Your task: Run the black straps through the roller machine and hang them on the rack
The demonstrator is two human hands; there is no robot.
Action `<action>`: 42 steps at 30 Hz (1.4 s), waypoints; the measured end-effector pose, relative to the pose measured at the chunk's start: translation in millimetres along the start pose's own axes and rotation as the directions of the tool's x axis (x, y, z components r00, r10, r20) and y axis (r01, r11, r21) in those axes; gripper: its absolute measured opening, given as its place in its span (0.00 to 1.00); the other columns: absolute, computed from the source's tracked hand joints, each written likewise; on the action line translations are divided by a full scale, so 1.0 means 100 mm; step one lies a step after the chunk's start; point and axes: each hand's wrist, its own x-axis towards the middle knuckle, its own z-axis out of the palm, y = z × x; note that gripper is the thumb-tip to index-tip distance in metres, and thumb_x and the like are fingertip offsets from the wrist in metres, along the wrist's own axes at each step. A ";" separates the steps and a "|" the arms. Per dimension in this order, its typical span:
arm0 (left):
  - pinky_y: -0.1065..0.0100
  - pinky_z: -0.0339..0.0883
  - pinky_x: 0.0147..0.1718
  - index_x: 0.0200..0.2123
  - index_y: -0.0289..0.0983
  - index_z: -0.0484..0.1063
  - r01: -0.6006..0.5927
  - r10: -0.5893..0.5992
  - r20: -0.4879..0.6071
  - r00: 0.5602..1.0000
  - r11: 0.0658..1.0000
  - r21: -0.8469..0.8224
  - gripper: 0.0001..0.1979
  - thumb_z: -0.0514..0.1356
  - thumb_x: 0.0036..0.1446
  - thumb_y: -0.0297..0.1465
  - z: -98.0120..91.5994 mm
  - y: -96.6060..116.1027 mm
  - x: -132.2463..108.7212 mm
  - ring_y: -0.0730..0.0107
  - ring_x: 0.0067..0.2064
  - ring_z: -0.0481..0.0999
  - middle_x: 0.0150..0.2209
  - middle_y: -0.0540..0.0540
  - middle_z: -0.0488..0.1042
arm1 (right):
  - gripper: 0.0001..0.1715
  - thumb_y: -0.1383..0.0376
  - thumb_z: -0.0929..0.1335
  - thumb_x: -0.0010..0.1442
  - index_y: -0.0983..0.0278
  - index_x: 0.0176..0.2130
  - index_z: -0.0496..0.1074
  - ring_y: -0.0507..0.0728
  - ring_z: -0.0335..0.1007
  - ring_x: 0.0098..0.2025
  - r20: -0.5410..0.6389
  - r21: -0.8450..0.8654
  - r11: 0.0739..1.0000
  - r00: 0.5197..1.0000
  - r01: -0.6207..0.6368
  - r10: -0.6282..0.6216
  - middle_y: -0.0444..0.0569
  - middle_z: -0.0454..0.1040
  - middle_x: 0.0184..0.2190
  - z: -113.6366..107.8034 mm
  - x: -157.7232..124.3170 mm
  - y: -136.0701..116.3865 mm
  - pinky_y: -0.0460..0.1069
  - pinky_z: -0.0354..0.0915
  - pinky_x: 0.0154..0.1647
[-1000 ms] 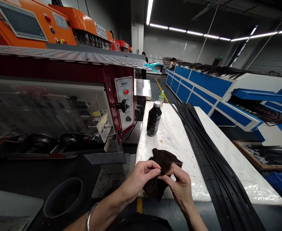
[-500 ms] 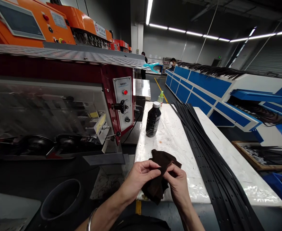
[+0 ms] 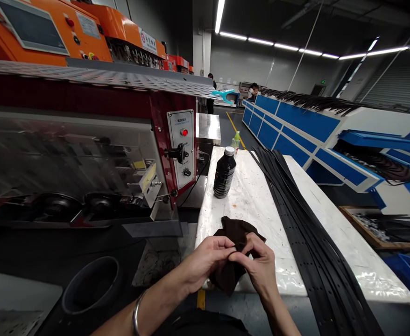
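A dark brown cloth (image 3: 238, 228) lies bunched near the front left edge of the white-covered table (image 3: 250, 191). My left hand (image 3: 208, 259) pinches it between thumb and fingers. My right hand (image 3: 259, 261) also has its thumb and fingertips closed on the cloth, close against the left fingertips. Part of the cloth hangs below and behind my hands. Beyond it stands a black bottle (image 3: 224, 173) with a white cap, upright.
Long black perforated strips (image 3: 306, 233) run along the table's right side. A green-topped spray bottle (image 3: 236, 141) stands behind the black one. Left is a dark red machine with a control panel (image 3: 181, 149); a round bin (image 3: 91, 284) sits below. Blue-and-white benches (image 3: 296, 126) stand farther right.
My right thumb has moved left across to my left fingertips, and the cloth between them has shifted and spread slightly. The whole view has moved a little.
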 end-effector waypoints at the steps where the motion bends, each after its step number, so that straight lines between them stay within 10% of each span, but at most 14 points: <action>1: 0.76 0.52 0.23 0.34 0.34 0.72 -0.040 0.039 -0.010 0.999 0.999 -0.017 0.16 0.70 0.46 0.36 0.00 0.00 0.00 0.80 0.24 0.64 0.26 0.52 0.69 | 0.18 0.65 0.78 0.49 0.63 0.19 0.68 0.51 0.62 0.28 -0.005 0.060 0.996 0.998 -0.068 0.069 0.40 0.65 0.21 0.00 0.00 0.01 0.46 0.58 0.30; 9: 0.71 0.63 0.41 0.35 0.38 0.80 -0.471 0.484 0.075 0.872 0.785 0.404 0.06 0.64 0.57 0.33 -0.04 0.07 -0.06 0.71 0.40 0.73 0.34 0.48 0.74 | 0.10 0.61 0.77 0.51 0.61 0.22 0.76 0.52 0.65 0.31 0.070 0.282 0.907 0.949 -0.313 0.306 0.42 0.72 0.25 0.00 -0.05 0.09 0.47 0.60 0.35; 34: 0.67 0.63 0.40 0.36 0.35 0.72 -0.516 0.426 0.467 0.775 0.000 0.857 0.10 0.52 0.65 0.29 0.08 0.29 -0.30 0.65 0.41 0.70 0.36 0.44 0.73 | 0.13 0.62 0.77 0.49 0.63 0.21 0.74 0.52 0.64 0.27 0.112 0.147 0.937 0.946 -0.318 0.303 0.42 0.70 0.21 -0.09 -0.10 -0.14 0.47 0.58 0.30; 42: 0.70 0.60 0.36 0.34 0.38 0.70 -0.396 0.366 0.249 0.896 0.409 0.822 0.02 0.58 0.60 0.29 0.11 0.27 -0.29 0.71 0.37 0.68 0.35 0.50 0.70 | 0.16 0.60 0.78 0.47 0.63 0.19 0.73 0.50 0.59 0.26 0.119 0.216 0.901 0.926 -0.377 0.359 0.40 0.68 0.19 -0.07 -0.15 -0.04 0.46 0.56 0.29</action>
